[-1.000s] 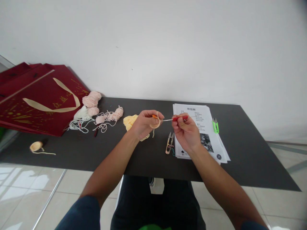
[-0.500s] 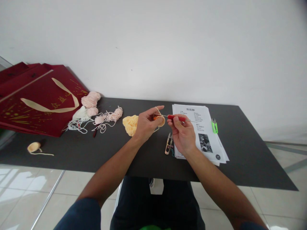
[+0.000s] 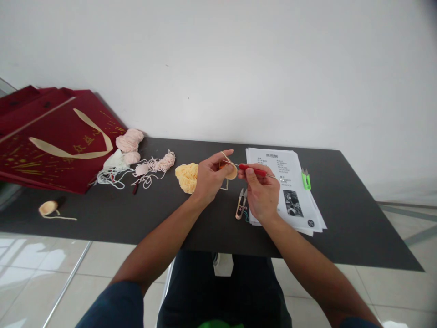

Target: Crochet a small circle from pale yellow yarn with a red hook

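My left hand pinches a small round peach crochet piece with a strand of yarn over its raised forefinger. My right hand grips a crochet hook with a red handle, its metal tip at the crochet piece. Both hands hover over the dark table, just in front of a pile of yellow yarn. A small pair of thread snips lies on the table between and below the hands.
A stack of printed sheets lies under my right hand, with green snips beside it. Pink and white yarn is strewn at the left, by dark red gift bags. A small crocheted cup sits far left.
The hook's tip has moved left into the crochet piece, and my hands have drawn closer together. My left forefinger has lifted with the yarn over it.
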A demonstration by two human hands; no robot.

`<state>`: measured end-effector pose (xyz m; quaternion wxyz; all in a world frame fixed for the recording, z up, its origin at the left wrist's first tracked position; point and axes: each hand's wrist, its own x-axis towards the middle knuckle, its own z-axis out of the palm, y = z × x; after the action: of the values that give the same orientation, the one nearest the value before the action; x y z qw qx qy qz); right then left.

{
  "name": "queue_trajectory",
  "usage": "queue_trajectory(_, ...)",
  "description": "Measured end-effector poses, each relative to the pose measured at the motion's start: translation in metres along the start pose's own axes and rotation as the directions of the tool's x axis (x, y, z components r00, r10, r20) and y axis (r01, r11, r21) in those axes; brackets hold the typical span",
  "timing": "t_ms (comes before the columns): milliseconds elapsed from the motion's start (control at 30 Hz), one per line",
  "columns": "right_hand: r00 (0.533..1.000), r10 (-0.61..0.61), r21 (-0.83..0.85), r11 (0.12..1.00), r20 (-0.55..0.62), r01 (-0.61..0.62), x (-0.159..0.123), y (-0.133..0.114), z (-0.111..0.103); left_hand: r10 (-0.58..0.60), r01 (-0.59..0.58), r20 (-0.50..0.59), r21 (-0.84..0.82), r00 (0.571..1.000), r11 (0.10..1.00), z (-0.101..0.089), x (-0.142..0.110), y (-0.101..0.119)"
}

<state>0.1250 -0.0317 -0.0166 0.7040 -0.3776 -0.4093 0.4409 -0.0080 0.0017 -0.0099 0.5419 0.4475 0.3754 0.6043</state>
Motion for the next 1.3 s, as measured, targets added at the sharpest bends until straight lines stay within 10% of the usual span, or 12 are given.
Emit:
queue_trajectory(367,0.865,-0.46,-0.364,0.784,0.202,0.502,-0.011,0.003,-0.005,-0.106,0.094,-0.02,-0.314,0.994,0.945,0.007,-0.002,0.003)
queue_trajectory(733,0.977,-0.212,-0.324,0.922,0.036,0.212,-0.012,-0.006,-0.001,-0.104,0.098,-0.002,-0.314,0.995,0.944,0.006,-0.001,0.007)
queue_trajectory(1000,0.995,0.095,0.132,0.986,0.043,-0.1,0.006,-0.006,0.0,-0.001,-0.005,-0.068,-0.081,0.998,0.997,0.007,-0.004,0.005)
queue_trajectory(1300,0.995,0.058,0.151,0.986,0.08,-0.07,0.012,-0.002,-0.008,0.056,-0.053,-0.07,0.045,0.996,0.998,0.007,-0.008,0.01)
